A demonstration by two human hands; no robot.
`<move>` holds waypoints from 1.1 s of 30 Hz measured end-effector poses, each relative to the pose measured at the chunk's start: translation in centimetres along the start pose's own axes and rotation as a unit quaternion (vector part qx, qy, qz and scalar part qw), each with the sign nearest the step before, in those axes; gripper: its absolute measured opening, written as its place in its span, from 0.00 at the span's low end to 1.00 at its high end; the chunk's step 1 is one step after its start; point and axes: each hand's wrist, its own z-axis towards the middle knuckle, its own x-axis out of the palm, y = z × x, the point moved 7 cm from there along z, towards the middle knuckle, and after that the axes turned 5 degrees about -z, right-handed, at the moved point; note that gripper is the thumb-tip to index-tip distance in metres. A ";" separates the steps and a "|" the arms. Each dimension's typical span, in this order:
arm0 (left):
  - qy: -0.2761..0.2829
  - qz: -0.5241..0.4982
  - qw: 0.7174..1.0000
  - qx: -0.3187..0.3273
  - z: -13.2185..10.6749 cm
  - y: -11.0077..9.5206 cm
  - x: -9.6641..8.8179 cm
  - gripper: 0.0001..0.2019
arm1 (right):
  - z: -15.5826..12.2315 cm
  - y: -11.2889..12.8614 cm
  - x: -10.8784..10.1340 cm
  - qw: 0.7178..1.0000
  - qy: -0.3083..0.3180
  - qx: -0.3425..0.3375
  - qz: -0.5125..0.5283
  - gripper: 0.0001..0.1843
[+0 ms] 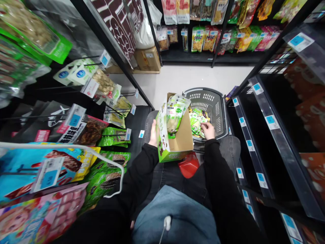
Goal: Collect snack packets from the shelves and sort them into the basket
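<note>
My left hand point(153, 134) is closed on the left side of an open cardboard display box point(186, 132), green and white with a panda printed on it. Several green and white snack packets point(175, 117) stand inside, towards the box's far end. To the right of the box, my right hand point(208, 130) reaches into a grey plastic shopping basket point(217, 112). Its thumb and fingers pinch the edge of a green and white snack packet point(195, 123) on the pile there. The fingertips partly cover that edge.
Hanging snack bags point(115, 135) on hooks line the left side, with a white wire rail point(101, 154) nearest me. Dark shelves point(276, 135) with price tags run along the right. A red plastic object point(189, 165) lies below the box. A brown carton point(148, 60) stands beyond.
</note>
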 end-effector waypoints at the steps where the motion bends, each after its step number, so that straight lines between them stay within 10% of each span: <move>1: -0.003 -0.002 1.000 0.000 0.0 0.0 0.0 0.29 | -1.0 2.9 -0.1 0.997 -0.005 -0.067 0.027 0.09; 5: -0.033 -0.003 0.999 -0.012 0.0 0.2 -0.1 0.28 | -5.9 12.1 0.4 0.975 0.000 -0.222 -0.005 0.12; 9: -0.026 -0.014 0.999 -0.020 0.0 0.6 0.1 0.28 | -9.0 14.4 2.4 0.973 0.020 -0.226 -0.052 0.15; 20: -0.034 -0.012 0.998 -0.050 -0.7 0.9 1.0 0.27 | -9.1 12.8 3.4 0.979 0.031 -0.140 -0.148 0.15; 26: -0.030 -0.005 0.999 -0.034 -0.3 0.5 0.2 0.28 | -6.5 12.5 -1.8 0.962 -0.069 -0.204 0.169 0.13; 33: -0.017 -0.002 0.999 -0.041 -0.1 0.7 0.4 0.29 | -1.2 3.4 -7.5 0.908 -0.127 -0.084 0.389 0.10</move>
